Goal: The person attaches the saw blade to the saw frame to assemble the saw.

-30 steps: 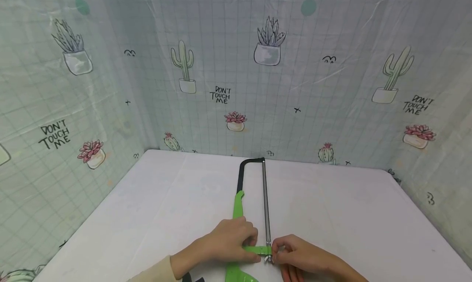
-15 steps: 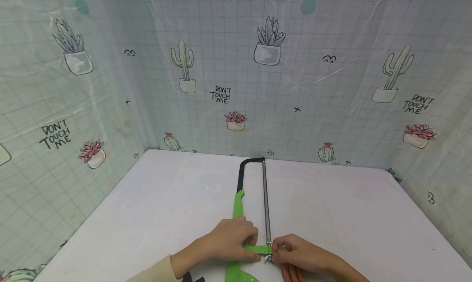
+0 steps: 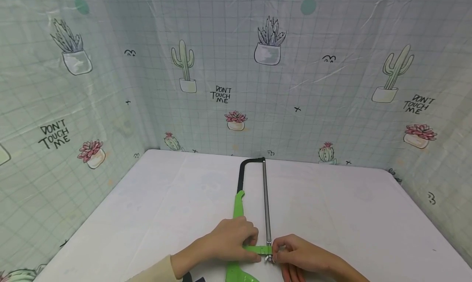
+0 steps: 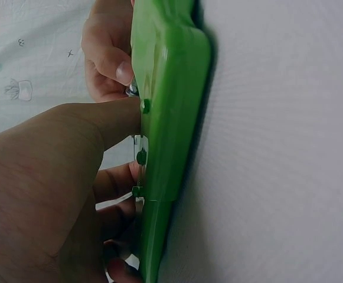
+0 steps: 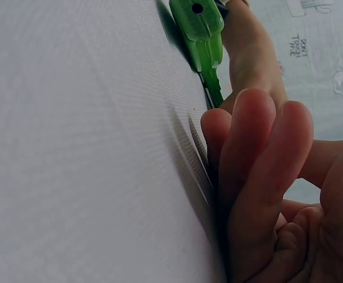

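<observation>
A hacksaw lies on the white table, its black front bow pointing away from me and its green handle at the near edge of the head view. Its grey blade runs along the right side, down to a green crosspiece. My left hand grips the green frame around the crosspiece, thumb on the near side. At the blade's near end, the thumb and index finger of my right hand pinch the small silver wing nut. The other right fingers extend low along the table.
Partly hidden by the left forearm, a dark object shows at the bottom edge. A plastic sheet printed with cacti hangs behind and beside the white table.
</observation>
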A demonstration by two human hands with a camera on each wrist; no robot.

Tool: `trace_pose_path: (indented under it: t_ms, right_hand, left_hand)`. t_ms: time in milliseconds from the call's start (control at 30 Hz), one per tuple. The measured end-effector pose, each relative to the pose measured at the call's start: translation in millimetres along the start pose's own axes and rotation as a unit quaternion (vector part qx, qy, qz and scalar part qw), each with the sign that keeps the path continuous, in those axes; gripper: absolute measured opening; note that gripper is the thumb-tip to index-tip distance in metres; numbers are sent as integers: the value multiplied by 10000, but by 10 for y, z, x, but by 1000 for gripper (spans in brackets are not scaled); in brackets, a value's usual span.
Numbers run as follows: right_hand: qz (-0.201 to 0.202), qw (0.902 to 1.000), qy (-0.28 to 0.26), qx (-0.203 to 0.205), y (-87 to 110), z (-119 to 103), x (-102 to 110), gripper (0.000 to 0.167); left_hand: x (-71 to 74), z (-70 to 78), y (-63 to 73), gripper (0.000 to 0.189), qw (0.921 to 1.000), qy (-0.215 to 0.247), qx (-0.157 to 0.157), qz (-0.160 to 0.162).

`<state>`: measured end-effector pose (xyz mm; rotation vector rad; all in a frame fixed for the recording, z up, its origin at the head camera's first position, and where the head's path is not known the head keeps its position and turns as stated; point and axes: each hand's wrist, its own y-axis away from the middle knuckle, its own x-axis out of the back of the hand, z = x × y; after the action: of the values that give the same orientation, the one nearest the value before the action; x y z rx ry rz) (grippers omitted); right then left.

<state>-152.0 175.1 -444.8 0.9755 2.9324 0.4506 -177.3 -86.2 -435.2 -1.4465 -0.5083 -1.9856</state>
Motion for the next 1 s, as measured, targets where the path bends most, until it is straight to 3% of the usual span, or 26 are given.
trace_pose_path:
  t_ms: [1000]
  right_hand:
    - [-28, 10000, -38, -27, 14, -20, -5, 11]
  left_hand:
    - [-6, 21, 13, 34, 10000, -30, 16, 66]
